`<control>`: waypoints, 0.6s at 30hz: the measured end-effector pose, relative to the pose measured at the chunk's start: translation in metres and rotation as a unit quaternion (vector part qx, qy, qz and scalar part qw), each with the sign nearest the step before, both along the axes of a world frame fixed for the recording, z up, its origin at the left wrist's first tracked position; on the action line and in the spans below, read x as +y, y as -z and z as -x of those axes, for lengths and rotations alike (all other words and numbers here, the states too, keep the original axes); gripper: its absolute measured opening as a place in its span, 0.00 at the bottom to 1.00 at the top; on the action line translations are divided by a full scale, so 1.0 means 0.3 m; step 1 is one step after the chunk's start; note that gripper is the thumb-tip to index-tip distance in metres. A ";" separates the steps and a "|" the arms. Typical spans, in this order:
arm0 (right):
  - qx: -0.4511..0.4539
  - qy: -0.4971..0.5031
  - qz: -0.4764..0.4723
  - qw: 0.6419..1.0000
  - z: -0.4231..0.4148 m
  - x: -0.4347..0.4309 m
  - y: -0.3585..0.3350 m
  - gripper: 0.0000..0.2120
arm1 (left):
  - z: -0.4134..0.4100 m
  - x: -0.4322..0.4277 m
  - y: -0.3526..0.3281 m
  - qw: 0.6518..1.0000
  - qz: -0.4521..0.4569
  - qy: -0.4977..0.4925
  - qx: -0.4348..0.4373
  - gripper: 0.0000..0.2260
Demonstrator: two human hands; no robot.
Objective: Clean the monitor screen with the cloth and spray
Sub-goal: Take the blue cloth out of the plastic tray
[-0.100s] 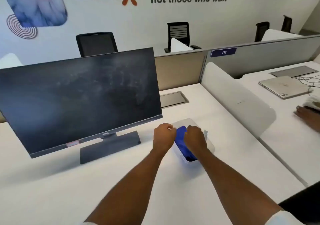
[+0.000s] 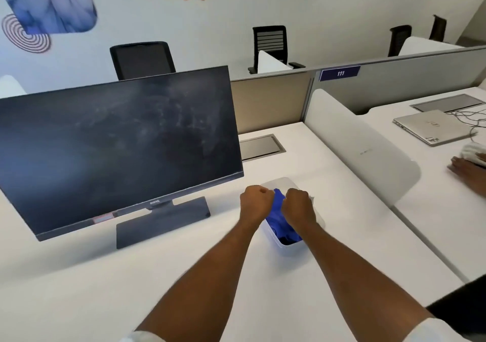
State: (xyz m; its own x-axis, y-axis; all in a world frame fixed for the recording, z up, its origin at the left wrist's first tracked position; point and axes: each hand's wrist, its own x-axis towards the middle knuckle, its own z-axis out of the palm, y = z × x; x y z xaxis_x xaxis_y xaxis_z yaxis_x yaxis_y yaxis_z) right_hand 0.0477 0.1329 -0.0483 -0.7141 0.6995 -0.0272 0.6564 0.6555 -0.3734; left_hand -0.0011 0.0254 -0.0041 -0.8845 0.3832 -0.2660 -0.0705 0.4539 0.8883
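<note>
- Both hands work over a white tub (image 2: 288, 248) on the table (image 2: 105, 289), near and to the right of the monitor (image 2: 118, 144). The left hand (image 2: 255, 202) and right hand (image 2: 298, 206) sit close together.
- The fingers (image 2: 260, 190) of each hand are curled into a fist, pinching the blue cloth (image 2: 278, 202) that bridges them. Its lower part lies in the tub.
- The step looks like lifting the cloth out and opening it.
- Raise it clear of the rim before drawing the hands apart, so the tub is not dragged or tipped.
- The dark screen shows pale smudges, heaviest toward its upper right, so that part likely needs the most wiping.
- No spray bottle is plainly visible. A small pale shape just right of the right hand is too hidden to name.
- Fold the cloth into a flat pad for even pressure.
</note>
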 end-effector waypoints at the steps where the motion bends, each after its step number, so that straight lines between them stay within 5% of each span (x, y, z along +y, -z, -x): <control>1: -0.011 0.007 0.010 1.000 0.003 0.008 -0.001 0.14 | -0.002 0.029 -0.001 1.000 0.000 -0.005 -0.030 0.12; 7: -0.075 -0.041 0.055 0.995 0.080 0.088 0.065 0.15 | 0.020 0.166 0.068 0.981 -0.030 -0.050 -0.182 0.12; 18: -0.127 -0.067 0.044 0.989 0.154 0.125 0.155 0.15 | 0.066 0.293 0.184 0.962 -0.044 -0.118 -0.244 0.14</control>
